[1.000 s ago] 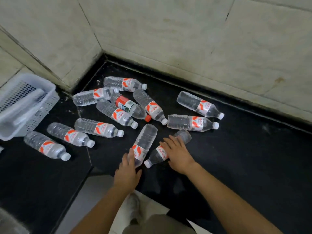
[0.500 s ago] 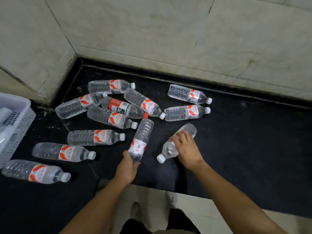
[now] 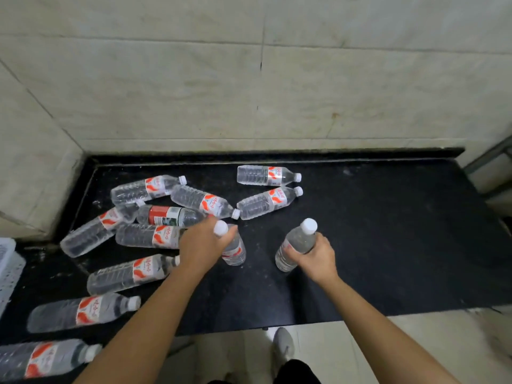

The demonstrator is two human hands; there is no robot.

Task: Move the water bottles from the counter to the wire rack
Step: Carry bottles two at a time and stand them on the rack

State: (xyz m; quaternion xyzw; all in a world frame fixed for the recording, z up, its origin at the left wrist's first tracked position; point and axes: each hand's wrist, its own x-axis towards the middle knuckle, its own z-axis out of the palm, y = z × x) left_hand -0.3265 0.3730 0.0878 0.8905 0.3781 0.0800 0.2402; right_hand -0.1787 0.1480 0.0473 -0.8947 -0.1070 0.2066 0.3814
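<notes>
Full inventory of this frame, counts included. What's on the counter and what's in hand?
lying bottles: nine, clear with orange-and-white labels and white caps, on their sides across the left and middle of the counter
red-banded bottle: one, clear with a red-and-white label, lying in the cluster
bottle in left hand: one, clear, white cap, cap up
bottle in right hand: one, clear, white cap, tilted with the cap up
counter: one, black, against the wall
wall: beige tiles, behind and left
basket: one, white, perforated, left edge
shoe: one, grey, on the floor below
left hand: closed around its bottle
right hand: closed around its bottle
</notes>
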